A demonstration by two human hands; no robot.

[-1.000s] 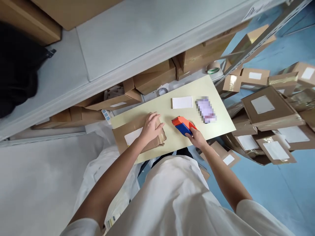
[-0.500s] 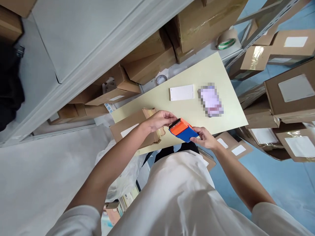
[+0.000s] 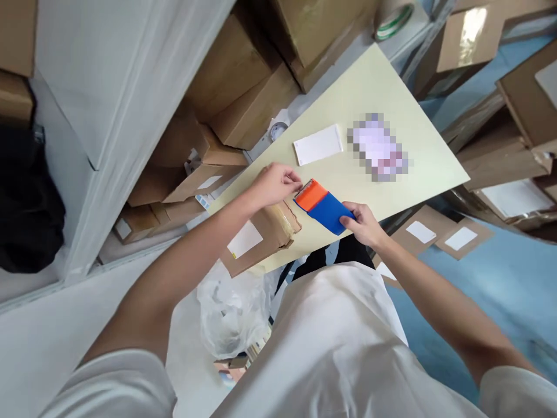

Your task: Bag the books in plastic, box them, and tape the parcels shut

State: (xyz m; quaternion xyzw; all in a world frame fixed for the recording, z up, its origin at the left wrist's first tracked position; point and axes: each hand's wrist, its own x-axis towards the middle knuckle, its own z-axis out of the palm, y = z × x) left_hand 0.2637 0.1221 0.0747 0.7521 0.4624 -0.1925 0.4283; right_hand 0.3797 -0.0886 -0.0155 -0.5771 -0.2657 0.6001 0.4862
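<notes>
In the head view my right hand (image 3: 362, 223) grips the lower right end of a flat pad (image 3: 332, 212), thumb on top. The pad is blue at that end and orange at the other, with a dark, spiral-like row along the orange edge. My left hand (image 3: 279, 183) is at that edge, its fingers curled together. Whether the fingertips touch the pad or pinch something small is unclear. Below my left forearm lies a torn-ended cardboard piece (image 3: 266, 235) with a white label. Beyond the pad, a white flat box (image 3: 318, 145) rests on the pale yellow tabletop (image 3: 378, 75).
A blurred-out purple item (image 3: 378, 148) lies on the tabletop's right side. Cardboard boxes (image 3: 256, 104) line the shelf behind, near a tape roll (image 3: 394, 22). More labelled boxes (image 3: 513, 194) stand to the right. A clear plastic bag (image 3: 232, 310) hangs below the table's left side.
The pad has turned so its broad face shows more toward me. My left hand has shifted slightly up and left at its orange edge. The view has rotated and moved.
</notes>
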